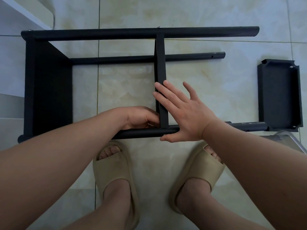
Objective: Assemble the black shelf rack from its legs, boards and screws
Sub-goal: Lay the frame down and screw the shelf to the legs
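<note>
- The floor (129, 15) is glossy pale tile with a marbled cream pattern and thin grey grout lines; a corner of white furniture (25, 12) cuts in at the upper left.
- The black shelf rack (49, 90) lies on its side on the floor, partly built, just ahead of two feet in beige foam slides (114, 171).
- Its legs are round matte black tubes. The far leg (199, 31) carries a small silver screw head (159, 27) above the middle board (160, 63).
- The end board (48, 77) closes the left side, and the middle board is seen edge-on as a thin strip.
- A loose board (279, 93), shaped like a shallow tray with a raised rim and notched corners, lies at the right, just beside the end of the near leg (249, 126).
- The right hand (184, 112) lies flat with a released grip, its fingers straight on the middle board and its heel on the near leg.
- The left hand (141, 117) curls at the joint of that board and leg; the board hides the fingertips, so its grip cannot be told.
</note>
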Available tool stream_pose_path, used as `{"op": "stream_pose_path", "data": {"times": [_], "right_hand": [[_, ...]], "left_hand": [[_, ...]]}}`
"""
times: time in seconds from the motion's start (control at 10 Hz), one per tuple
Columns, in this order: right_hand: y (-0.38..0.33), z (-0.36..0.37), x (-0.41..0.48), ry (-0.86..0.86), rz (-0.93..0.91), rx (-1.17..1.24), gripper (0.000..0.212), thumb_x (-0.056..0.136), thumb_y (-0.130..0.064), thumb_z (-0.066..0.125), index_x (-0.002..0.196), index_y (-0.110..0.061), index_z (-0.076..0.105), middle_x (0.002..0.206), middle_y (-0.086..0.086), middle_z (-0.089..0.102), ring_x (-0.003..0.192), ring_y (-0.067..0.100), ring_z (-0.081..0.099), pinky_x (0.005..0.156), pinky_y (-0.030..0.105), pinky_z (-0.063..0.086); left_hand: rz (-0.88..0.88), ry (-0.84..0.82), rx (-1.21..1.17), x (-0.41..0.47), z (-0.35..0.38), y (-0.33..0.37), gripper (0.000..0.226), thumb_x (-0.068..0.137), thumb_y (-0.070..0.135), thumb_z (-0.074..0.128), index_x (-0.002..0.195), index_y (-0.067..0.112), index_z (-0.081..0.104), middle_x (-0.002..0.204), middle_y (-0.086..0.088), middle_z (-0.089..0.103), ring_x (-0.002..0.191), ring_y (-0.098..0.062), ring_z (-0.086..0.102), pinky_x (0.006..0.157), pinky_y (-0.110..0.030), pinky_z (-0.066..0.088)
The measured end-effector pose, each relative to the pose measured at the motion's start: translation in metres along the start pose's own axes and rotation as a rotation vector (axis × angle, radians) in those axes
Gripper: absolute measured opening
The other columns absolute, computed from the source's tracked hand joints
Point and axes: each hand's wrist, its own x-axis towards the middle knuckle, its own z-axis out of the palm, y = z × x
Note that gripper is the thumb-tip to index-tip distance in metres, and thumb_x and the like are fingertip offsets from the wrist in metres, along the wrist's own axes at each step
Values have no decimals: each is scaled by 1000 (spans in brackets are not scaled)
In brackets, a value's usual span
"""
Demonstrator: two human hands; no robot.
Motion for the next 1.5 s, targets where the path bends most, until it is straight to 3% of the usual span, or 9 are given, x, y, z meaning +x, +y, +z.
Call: {"op": "stream_pose_path", "data": {"times": [0.1,0.2,0.3,0.4,0.6,0.7,0.9,1.2,1.5], "right_hand": [[0,-1,0,-11,3,-8,118,76,-89,36,163,-13,12,171,4,1,158,22,-1,122,61,11],[0,-1,0,-8,1,0,118,76,-89,36,163,-13,13,171,4,1,158,22,0,122,61,11],[0,-1,0,-15,4,-4,118,76,-90,34,163,-13,12,171,4,1,158,22,-1,122,61,12],[0,-2,0,-18,3,-8,118,76,-90,34,163,-13,12,171,4,1,158,22,-1,122,61,12],[0,-2,0,-13,2,3,117,76,-89,34,163,-13,12,171,4,2,158,22,0,122,61,12],[0,-2,0,-15,4,4,117,76,-89,34,163,-13,12,171,4,1,158,22,0,122,61,12],[0,-3,0,-27,4,10,117,76,-89,35,163,-13,11,171,3,0,158,22,-1,122,61,11],[-1,-3,0,-43,6,-3,118,76,-89,33,163,-13,10,171,3,-1,157,22,-2,122,61,11],[0,-4,0,-49,7,0,118,76,-90,33,163,-13,10,171,3,-2,157,21,-4,122,61,10]], "left_hand": [[11,39,-1,1,0,-1,17,94,-4,54,87,5,67,72,-6,70,63,-15,68,59,-22,53],[18,53,-26,0,1,0,16,93,-7,52,105,-2,62,82,-11,68,71,-19,68,69,-27,55],[30,17,-79,-1,1,1,26,90,-11,50,112,0,56,88,-14,61,77,-22,62,75,-29,51],[35,-24,-127,0,2,1,25,88,-8,50,111,2,54,88,-12,61,78,-20,62,76,-30,49],[18,44,42,-1,3,2,14,95,2,56,87,7,66,74,-2,72,65,-12,69,61,-21,53],[38,81,44,-2,3,2,11,92,-3,57,89,4,66,74,-6,70,64,-14,68,62,-22,53],[38,50,-61,-2,3,3,26,91,-9,50,115,-1,58,90,-12,65,77,-20,66,76,-28,53],[34,79,70,-2,3,3,14,92,-1,58,86,6,68,74,-5,70,65,-14,67,61,-21,52],[33,50,-44,0,2,2,23,92,-7,50,112,-1,59,90,-13,62,78,-20,62,78,-29,49]]}}
